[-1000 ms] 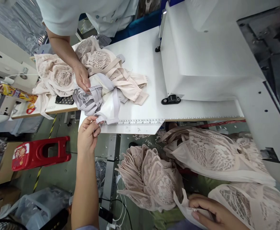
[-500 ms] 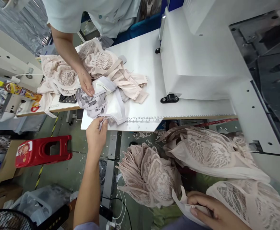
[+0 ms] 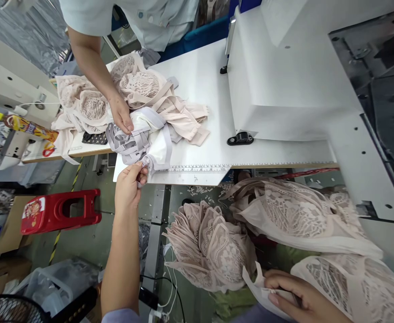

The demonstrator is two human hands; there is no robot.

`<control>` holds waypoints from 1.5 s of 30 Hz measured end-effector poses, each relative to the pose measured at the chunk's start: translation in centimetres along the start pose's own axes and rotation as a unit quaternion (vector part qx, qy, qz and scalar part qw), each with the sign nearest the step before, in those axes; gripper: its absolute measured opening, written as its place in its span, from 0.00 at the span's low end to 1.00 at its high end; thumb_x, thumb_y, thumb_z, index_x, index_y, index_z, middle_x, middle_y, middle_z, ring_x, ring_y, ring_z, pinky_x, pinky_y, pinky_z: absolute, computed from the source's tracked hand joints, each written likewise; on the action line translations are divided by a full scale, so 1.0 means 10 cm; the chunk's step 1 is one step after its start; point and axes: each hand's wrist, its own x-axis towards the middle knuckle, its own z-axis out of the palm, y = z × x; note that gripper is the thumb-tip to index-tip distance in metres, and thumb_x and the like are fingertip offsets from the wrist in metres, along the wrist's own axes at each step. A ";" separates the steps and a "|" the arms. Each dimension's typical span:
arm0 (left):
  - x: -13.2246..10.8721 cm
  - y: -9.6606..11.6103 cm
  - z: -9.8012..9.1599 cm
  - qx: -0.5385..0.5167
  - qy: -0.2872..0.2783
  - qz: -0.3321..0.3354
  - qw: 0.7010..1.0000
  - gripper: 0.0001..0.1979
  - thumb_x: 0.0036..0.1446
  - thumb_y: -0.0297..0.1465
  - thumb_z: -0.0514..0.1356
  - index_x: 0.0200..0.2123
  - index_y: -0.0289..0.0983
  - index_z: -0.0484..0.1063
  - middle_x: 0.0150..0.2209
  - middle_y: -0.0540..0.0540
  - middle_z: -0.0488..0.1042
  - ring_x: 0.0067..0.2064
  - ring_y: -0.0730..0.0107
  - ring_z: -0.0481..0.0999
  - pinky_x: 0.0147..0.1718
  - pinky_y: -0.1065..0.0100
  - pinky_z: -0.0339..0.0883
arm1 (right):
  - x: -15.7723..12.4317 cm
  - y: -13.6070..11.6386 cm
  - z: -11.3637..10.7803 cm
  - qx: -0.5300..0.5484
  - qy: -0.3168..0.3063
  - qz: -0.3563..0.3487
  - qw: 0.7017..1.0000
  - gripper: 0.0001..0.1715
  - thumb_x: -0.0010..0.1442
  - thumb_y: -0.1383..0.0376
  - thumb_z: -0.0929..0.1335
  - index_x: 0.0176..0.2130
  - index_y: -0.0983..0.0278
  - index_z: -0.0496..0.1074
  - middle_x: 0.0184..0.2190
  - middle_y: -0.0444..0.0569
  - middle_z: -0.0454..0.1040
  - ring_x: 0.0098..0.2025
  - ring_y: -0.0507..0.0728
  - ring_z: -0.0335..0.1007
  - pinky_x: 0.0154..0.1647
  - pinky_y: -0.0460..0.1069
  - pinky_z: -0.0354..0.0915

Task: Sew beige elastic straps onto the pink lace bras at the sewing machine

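Note:
My left hand (image 3: 129,183) is closed, pinching the edge of a white and grey bra (image 3: 160,144) at the near edge of the white table (image 3: 213,134). Bunched grey straps (image 3: 124,141) lie beside that bra, and a co-worker's hand (image 3: 121,114) rests over them. Low on the right, my right hand (image 3: 296,291) is closed around a pale bra band (image 3: 255,287); its far end is hidden by my fingers. Near that hand are a pile of beige lace bras (image 3: 213,246) and more lace bras (image 3: 291,208) to the right.
Beige lace bras (image 3: 139,83) cover the table's left part. A white machine body (image 3: 277,94) stands on the right, with a printed ruler (image 3: 197,169) along the front edge. A red stool (image 3: 62,211) is on the floor, cables (image 3: 172,287) below.
My left hand has drawn slightly left and toward me, pulling the white bra's edge with it and folding its corner. My right hand and the co-worker's hand have hardly moved.

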 end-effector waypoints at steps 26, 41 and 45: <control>-0.09 0.02 0.02 0.169 0.018 0.058 0.984 0.12 0.54 0.38 0.64 0.25 0.36 0.73 0.23 0.50 0.69 0.24 0.74 0.63 0.26 0.70 0.58 | 0.01 0.06 -0.04 0.003 -0.044 -0.014 0.999 0.20 0.62 0.49 0.66 0.32 0.62 0.75 0.37 0.52 0.76 0.42 0.59 0.74 0.45 0.48 0.69; 0.15 0.19 1.24 0.534 -0.086 0.460 0.704 0.17 0.65 0.34 0.52 0.53 0.33 0.69 0.53 0.34 0.72 0.57 0.52 0.70 0.56 0.56 0.62 | -0.20 0.12 -0.10 0.025 -0.036 -0.077 0.996 0.14 0.63 0.57 0.65 0.34 0.64 0.72 0.37 0.51 0.74 0.40 0.57 0.73 0.44 0.49 0.65; 0.53 0.32 1.65 0.559 0.050 0.324 0.762 0.31 0.58 0.49 0.58 0.55 0.29 0.68 0.51 0.29 0.72 0.56 0.42 0.69 0.56 0.50 0.62 | -0.23 0.12 -0.13 0.042 -0.019 -0.080 0.996 0.14 0.62 0.57 0.66 0.32 0.64 0.71 0.36 0.51 0.74 0.39 0.57 0.72 0.43 0.49 0.65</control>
